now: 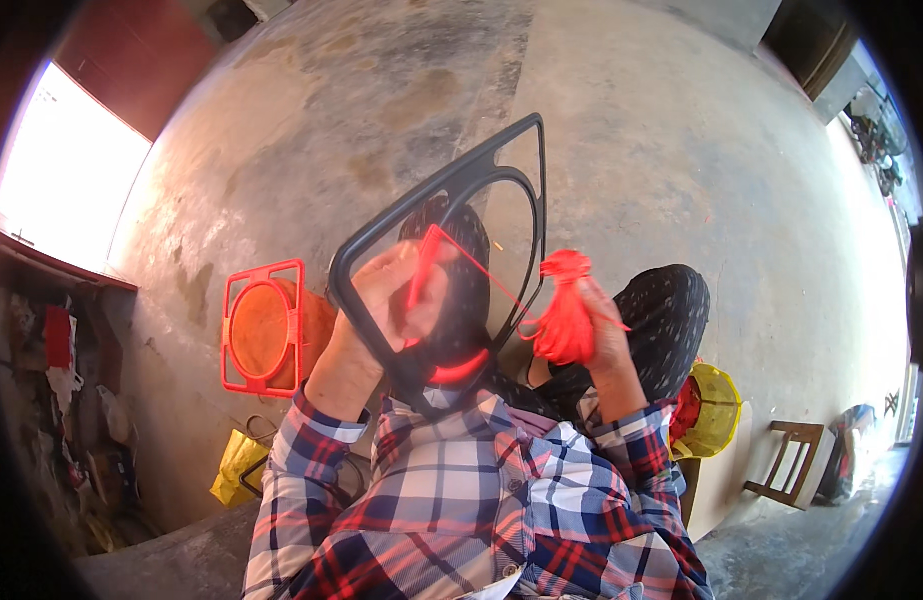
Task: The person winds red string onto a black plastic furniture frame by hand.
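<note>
A black plastic frame (pixel 427 200), square with a round ring inside, stands tilted in front of my chest. Red cord (pixel 459 369) covers the low part of its ring, and a red stretch also shows along the ring's left side. There my left hand (pixel 409 290) is closed on the frame, its fingers partly blurred. From that spot a thin red strand runs right to a thick bundle of red cord (pixel 563 315). My right hand (pixel 606 335) is closed round the bundle's right side, level with the frame's lower half.
On the floor at left, a red frame (pixel 299 330) of like shape leans against a round orange thing (pixel 321 325). A yellow bag (pixel 239 468) lies below it. A yellow basket (pixel 716 410) with red stuff and a wooden frame (pixel 786 462) are at right.
</note>
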Demonstrator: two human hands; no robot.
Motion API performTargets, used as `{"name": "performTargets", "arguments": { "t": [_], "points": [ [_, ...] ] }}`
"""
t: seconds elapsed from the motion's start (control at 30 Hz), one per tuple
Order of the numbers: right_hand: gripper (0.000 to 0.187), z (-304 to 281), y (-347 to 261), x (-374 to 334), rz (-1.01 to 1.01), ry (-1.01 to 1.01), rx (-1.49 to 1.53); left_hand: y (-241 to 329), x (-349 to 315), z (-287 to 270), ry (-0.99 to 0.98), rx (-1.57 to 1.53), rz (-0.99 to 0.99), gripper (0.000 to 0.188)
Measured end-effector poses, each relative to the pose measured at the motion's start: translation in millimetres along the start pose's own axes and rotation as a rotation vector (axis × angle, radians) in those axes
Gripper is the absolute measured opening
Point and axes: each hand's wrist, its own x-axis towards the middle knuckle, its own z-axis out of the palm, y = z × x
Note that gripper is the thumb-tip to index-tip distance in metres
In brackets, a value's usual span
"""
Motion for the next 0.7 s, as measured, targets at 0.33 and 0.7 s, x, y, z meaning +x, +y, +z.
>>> {"name": "performTargets", "arguments": {
  "t": [0.33, 0.7],
  "points": [
    [0.033, 116, -18, 24, -0.002, -0.224, -0.263, -17, -11, 60, -0.128, 0.193, 0.077, 0.048],
    [0.036, 132, -48, 14, -0.062, -0.316, -0.266, -26, -7, 68, -0.090, -0.456, -0.277, 0.053]
  ]
}}
